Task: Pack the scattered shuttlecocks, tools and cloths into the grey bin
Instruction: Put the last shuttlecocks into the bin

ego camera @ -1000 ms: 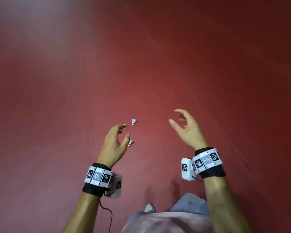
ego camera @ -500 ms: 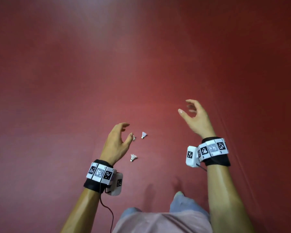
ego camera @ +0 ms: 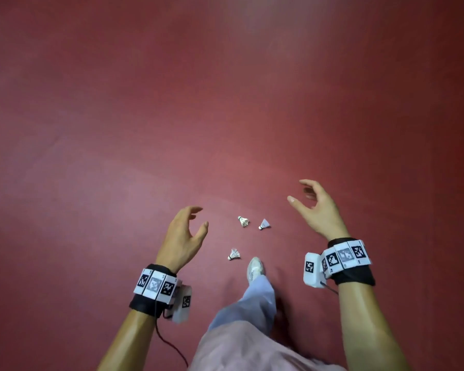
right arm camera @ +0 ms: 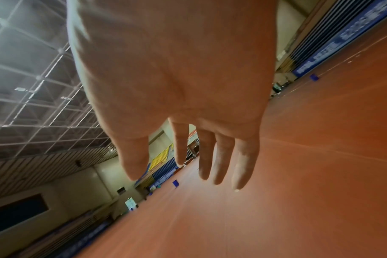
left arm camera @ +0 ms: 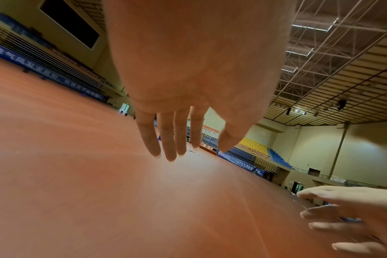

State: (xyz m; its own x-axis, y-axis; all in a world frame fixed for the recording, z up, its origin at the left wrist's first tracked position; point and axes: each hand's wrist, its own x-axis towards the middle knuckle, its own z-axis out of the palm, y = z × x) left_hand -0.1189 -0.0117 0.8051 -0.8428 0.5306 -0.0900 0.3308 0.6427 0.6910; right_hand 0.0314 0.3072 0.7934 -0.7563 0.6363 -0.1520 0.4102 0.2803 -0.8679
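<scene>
Three white shuttlecocks lie on the red court floor in the head view: one (ego camera: 243, 221) and a second (ego camera: 264, 224) side by side, a third (ego camera: 234, 254) nearer me. My left hand (ego camera: 198, 218) hangs above the floor to their left, fingers loosely curled, holding nothing. My right hand (ego camera: 302, 195) is raised to their right, also empty with relaxed fingers. The left wrist view shows my left hand's fingers (left arm camera: 168, 139) extended over the floor and my right hand (left arm camera: 351, 220) at lower right. The right wrist view shows my right hand's fingers (right arm camera: 223, 157) spread. The grey bin is out of view.
My white shoe (ego camera: 255, 269) and light trouser leg (ego camera: 249, 306) step forward just below the shuttlecocks. Red court floor (ego camera: 145, 129) stretches all around. The wrist views show a sports hall with tiered seats (left arm camera: 254, 144) and blue banners (right arm camera: 334, 43) far off.
I have walked forward: the shuttlecocks have slid down and to the right in the head view and now lie between my hands. My foot has come into view beside the nearest one.
</scene>
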